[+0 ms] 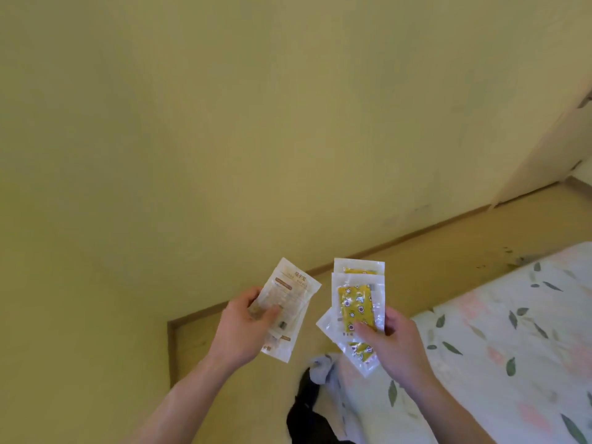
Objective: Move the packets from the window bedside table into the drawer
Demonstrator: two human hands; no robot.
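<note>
My left hand (245, 325) grips a small stack of white packets (290, 294) with pale brown print, held up in front of the yellow wall. My right hand (389, 339) grips a fan of clear packets with yellow patterned contents (355, 304), thumb pressed on the front one. Both bundles are held in the air, a short gap apart. No bedside table or drawer is in view.
A bed with a leaf-and-flower sheet (499, 331) fills the lower right. A wooden ledge or headboard top (416, 248) runs along the wall. Dark and grey clothing (315, 398) lies between the bed and the ledge. A pale curtain or panel (554, 149) hangs at the far right.
</note>
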